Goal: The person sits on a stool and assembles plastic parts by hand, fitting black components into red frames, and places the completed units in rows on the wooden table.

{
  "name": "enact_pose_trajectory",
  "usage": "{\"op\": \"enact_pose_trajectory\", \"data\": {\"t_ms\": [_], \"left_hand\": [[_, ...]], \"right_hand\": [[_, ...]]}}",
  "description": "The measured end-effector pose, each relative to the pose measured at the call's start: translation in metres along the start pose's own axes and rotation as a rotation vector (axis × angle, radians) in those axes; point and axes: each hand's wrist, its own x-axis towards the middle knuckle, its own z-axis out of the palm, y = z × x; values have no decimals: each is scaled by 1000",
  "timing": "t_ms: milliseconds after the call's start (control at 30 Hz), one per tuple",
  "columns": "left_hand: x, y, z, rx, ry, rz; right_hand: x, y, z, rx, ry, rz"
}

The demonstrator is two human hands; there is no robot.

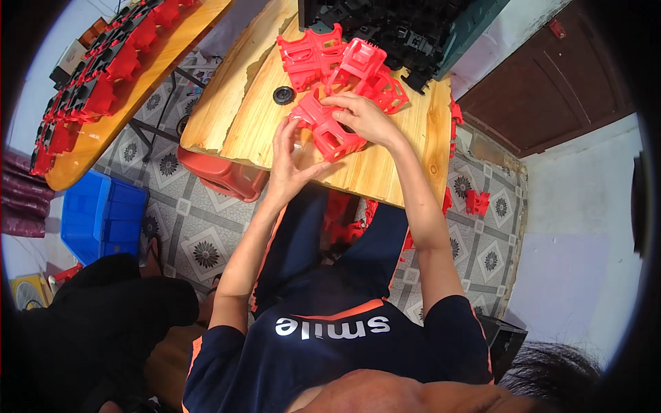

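Observation:
A red plastic shell (335, 141) with window-like openings, like a toy car body, lies tilted at the table's near edge. My left hand (292, 165) grips its left corner, fingertips on the far side and thumb by the near edge. Over its upper right side my right hand (365, 120) is curled, fingers pressing on the top. Just beyond, more red shells (311, 56) are heaped, one of them a piece with an open frame (363, 58). A round black wheel (283, 95) rests left of the heap.
The wooden table (237, 103) carries a dark bin (475, 31) of black parts at its far side. On a left-hand board (155, 69) stand rows of red-and-black assemblies (103, 89). A red stool (220, 172), blue crate (103, 213) and another person's dark-clothed leg (138, 292) are at left.

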Motion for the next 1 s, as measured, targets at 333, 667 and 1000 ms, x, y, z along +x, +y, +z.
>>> {"op": "enact_pose_trajectory", "data": {"t_ms": [333, 667, 1000], "left_hand": [[39, 46, -1, -781, 127, -660], [49, 6, -17, -384, 21, -508], [24, 25, -31, -639, -19, -477]], "right_hand": [[-9, -18, 24, -449, 46, 107], [-21, -1, 20, -292, 209, 22], [-35, -19, 30, -479, 187, 25]]}}
